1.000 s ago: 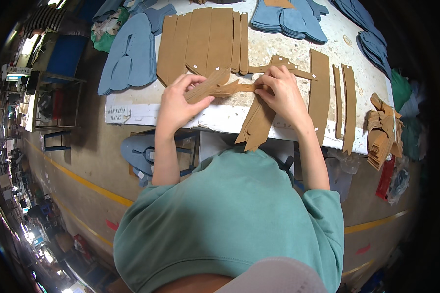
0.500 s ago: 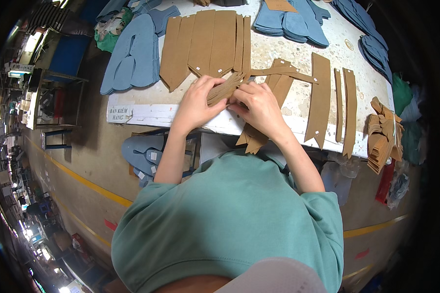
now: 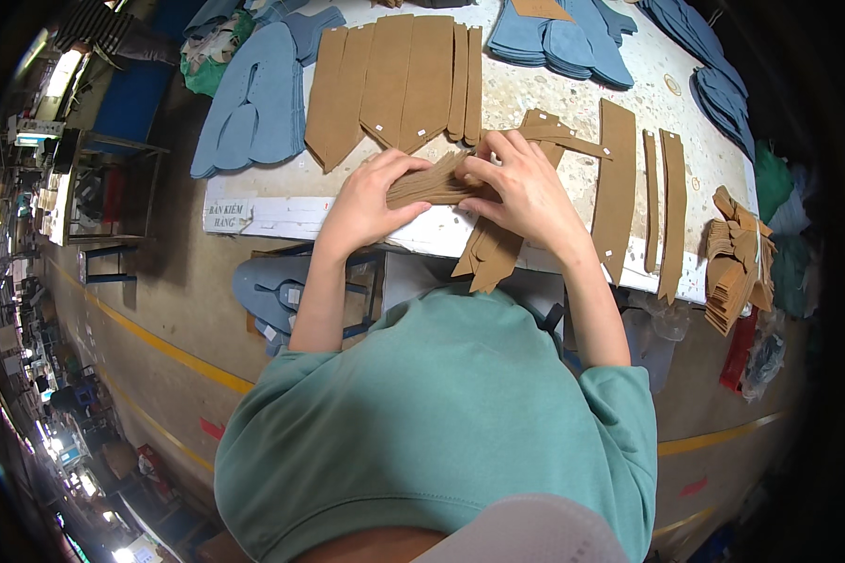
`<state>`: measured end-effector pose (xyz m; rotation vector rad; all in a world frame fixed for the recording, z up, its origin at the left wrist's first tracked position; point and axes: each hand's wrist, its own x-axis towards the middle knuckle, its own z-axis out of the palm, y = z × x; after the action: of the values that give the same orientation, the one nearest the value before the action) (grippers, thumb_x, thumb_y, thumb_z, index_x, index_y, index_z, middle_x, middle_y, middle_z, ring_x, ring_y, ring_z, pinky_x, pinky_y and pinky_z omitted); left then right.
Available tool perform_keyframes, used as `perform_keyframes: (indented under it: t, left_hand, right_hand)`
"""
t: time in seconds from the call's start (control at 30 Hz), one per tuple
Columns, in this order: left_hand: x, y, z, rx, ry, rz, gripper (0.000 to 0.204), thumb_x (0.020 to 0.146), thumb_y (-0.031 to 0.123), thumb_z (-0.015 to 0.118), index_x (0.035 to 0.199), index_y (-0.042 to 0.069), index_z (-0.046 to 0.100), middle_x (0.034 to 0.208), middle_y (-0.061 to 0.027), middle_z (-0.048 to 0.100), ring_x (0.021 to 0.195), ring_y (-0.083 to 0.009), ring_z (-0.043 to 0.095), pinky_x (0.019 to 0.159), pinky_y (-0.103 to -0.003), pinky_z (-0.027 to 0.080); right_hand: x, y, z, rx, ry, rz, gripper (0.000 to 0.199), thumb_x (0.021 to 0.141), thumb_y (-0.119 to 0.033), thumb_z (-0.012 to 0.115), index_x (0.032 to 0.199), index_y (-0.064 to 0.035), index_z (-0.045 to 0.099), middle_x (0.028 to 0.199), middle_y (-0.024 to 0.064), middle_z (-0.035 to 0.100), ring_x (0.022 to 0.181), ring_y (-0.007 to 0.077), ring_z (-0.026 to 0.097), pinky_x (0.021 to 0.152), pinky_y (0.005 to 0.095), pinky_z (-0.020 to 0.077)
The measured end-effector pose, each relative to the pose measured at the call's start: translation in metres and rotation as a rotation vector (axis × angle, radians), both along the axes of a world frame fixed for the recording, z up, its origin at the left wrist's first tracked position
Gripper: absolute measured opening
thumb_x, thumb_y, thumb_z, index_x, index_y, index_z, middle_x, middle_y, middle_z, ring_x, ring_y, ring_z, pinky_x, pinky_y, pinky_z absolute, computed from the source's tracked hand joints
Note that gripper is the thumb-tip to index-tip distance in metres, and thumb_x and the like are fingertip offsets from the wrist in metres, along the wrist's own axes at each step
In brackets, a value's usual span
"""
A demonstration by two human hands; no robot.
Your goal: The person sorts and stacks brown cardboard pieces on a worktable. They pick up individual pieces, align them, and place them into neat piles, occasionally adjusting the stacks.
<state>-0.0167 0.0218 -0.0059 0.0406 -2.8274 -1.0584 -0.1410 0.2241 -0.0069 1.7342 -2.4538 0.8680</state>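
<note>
Near the table's front edge, a stack of brown strips [image 3: 432, 184], leather-like, lies between my hands with its layered edges showing. My left hand [image 3: 371, 199] is closed round the left end, thumb in front and fingers behind. The fingers of my right hand [image 3: 512, 188] are bent round the right end, the thumb below. Just beyond them lie long brown pointed strips [image 3: 385, 80] side by side. To the right of my right hand, more brown strips [image 3: 494, 251] overlap and hang past the edge, with a thin strip crossing over their upper part.
Blue cut pieces are stacked at the table's left [image 3: 253, 113], back and far right. Single brown strips [image 3: 615, 178] lie to the right, and a brown bundle [image 3: 730, 267] hangs at the right corner. Below the table sit blue pieces [image 3: 277, 291] with white labels.
My right hand has moved slightly right and up along the stack. The stack now lies more level, with more of its layered edges showing between my hands.
</note>
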Motion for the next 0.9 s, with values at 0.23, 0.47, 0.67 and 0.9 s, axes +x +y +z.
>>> perform_keyframes:
  t: [0.23, 0.47, 0.67, 0.9]
  left_hand:
    - [0.003, -0.009, -0.001, -0.005, -0.006, 0.007, 0.045, 0.071, 0.018, 0.077, 0.112, 0.007, 0.062, 0.104, -0.0107, 0.061, 0.102, -0.0315, 0.059, 0.09, -0.04, 0.048]
    - [0.006, 0.002, -0.007, -0.055, 0.074, 0.117, 0.048, 0.069, 0.023, 0.08, 0.111, 0.007, 0.064, 0.104, -0.01, 0.062, 0.1, -0.0312, 0.06, 0.089, -0.038, 0.049]
    - [0.003, 0.002, -0.009, 0.178, 0.126, 0.225, 0.043, 0.08, 0.026, 0.077, 0.114, 0.005, 0.063, 0.102, -0.0069, 0.064, 0.094, -0.0195, 0.062, 0.084, -0.032, 0.05]
    - [-0.011, 0.009, -0.008, 1.909, 0.295, 0.13, 0.053, 0.099, 0.04, 0.052, 0.132, 0.0, 0.045, 0.11, -0.0097, 0.059, 0.099, -0.0198, 0.058, 0.089, -0.032, 0.051]
  right_hand:
    - [0.008, -0.007, 0.002, 0.124, 0.132, -0.091, 0.036, 0.07, -0.032, 0.08, 0.096, -0.01, 0.068, 0.096, 0.0083, 0.056, 0.102, 0.0243, 0.054, 0.083, 0.039, 0.0448]
    - [0.007, 0.001, 0.007, -0.005, -0.043, 0.035, 0.034, 0.067, -0.023, 0.08, 0.094, -0.009, 0.066, 0.096, 0.0068, 0.056, 0.098, 0.0251, 0.053, 0.083, 0.0383, 0.0447]
    - [0.022, -0.016, 0.001, -0.371, -0.137, -0.252, 0.023, 0.077, -0.014, 0.074, 0.098, -0.0076, 0.066, 0.094, 0.0076, 0.059, 0.094, 0.026, 0.057, 0.081, 0.0377, 0.0469]
    - [0.043, -0.043, 0.004, -0.581, -0.196, -0.074, 0.018, 0.076, -0.006, 0.072, 0.094, -0.0059, 0.069, 0.093, 0.0058, 0.065, 0.089, 0.0254, 0.061, 0.077, 0.036, 0.0504]
